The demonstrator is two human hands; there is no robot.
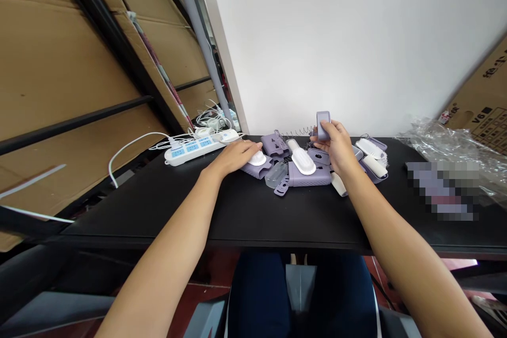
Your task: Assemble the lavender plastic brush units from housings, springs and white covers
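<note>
My right hand [336, 142] is closed on a small purple plastic case part [324, 122], held upright above the pile near the wall. My left hand [237, 156] lies with its fingers stretched out over a white oval brush-like piece [258, 158] and the purple casing [257, 170] under it. Between the hands sit a white brush head with a handle [303, 160], a purple box-shaped housing [311, 177], a clear cup [276, 174] and a purple slotted piece [281, 186]. A thin coiled spring [299, 132] stretches behind them.
A white power strip [194, 148] with plugs and cables stands at the left on the black table [277, 222]. More white and purple parts [374, 158] lie right of my right hand. Clear plastic wrap [447, 148] and a cardboard box [483, 95] are farther right.
</note>
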